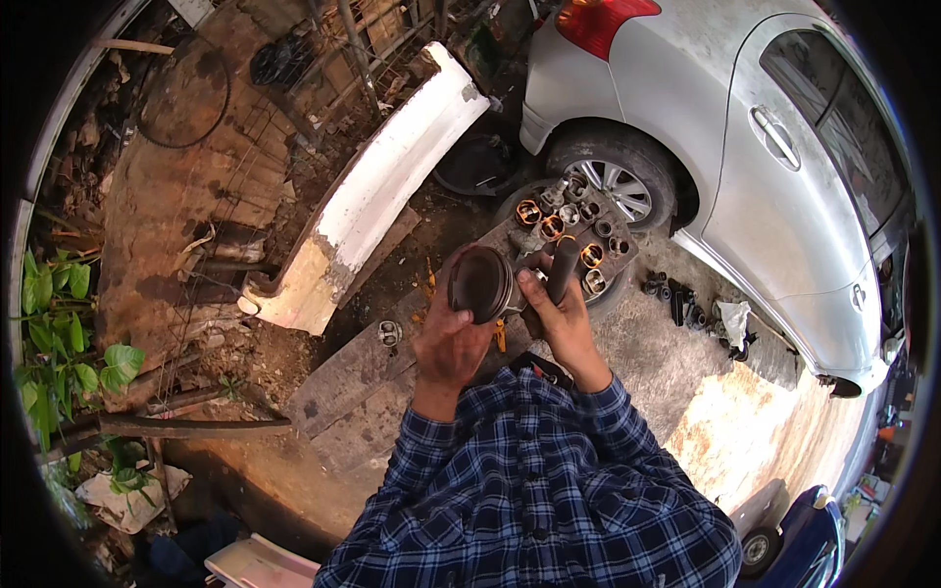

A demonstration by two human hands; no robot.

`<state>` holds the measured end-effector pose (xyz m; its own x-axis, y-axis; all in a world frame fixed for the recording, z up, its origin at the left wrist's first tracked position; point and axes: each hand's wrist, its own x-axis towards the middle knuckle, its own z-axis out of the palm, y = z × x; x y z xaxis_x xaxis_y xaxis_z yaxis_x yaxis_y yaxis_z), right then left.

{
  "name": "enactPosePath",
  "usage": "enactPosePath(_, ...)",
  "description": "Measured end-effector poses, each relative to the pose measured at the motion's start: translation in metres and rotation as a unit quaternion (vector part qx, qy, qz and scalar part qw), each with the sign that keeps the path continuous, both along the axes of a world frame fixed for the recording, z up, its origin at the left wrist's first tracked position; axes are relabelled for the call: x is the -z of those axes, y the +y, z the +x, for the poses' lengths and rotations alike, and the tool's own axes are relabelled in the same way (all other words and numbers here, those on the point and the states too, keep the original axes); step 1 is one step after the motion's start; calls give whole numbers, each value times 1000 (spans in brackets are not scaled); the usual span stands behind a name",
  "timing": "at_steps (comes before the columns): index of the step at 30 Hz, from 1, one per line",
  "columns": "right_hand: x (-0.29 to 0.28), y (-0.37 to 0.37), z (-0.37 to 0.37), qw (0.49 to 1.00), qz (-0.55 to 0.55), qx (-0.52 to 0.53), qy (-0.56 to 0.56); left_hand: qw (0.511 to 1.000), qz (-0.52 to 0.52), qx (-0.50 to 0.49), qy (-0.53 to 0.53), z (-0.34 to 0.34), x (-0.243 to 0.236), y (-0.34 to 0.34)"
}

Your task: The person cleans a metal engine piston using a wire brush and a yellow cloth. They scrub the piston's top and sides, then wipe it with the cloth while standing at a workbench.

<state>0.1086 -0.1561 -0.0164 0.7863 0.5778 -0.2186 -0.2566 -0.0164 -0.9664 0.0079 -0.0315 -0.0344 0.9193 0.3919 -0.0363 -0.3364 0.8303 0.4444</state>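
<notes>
Out in front of my chest, my left hand [453, 345] is closed round a dark piston [478, 284], whose round face is tilted up and shows ring grooves along its side. Beside it, my right hand [567, 328] grips a dark cylindrical piece [565, 263] that stands up past the thumb; its kind I cannot make out. The two hands are close together at the piston's right side, and whether the cylinder touches it is hidden. Several pistons with connecting rods [552, 227] stand just beyond, some with orange-lit rims. A lone piston [390, 333] sits left of my left hand.
A weathered wooden board [343, 387] runs below my hands. A silver car [676, 88] stands at the right, its wheel [618, 186] near the pistons. Dark metal parts [678, 299] lie on the concrete. A long white panel [377, 196] leans at the left, beside plants [74, 343].
</notes>
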Motion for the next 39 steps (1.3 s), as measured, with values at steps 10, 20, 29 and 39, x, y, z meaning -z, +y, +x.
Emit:
enactPosePath(10, -6, -2, 13, 982, 117, -22, 148, 979, 197, 30, 47, 10, 6, 10)
enactPosePath(20, -8, 2, 14, 947, 126, -24, 296, 969, 237, 3, 68, 9, -2, 10)
enactPosePath(29, 4, 0, 20, 893, 179, -65, 408, 948, 312, 19, 61, 5, 0, 15)
enactPosePath(39, 6, -1, 20, 867, 223, -86, 437, 926, 372, -4, 67, 6, -2, 21)
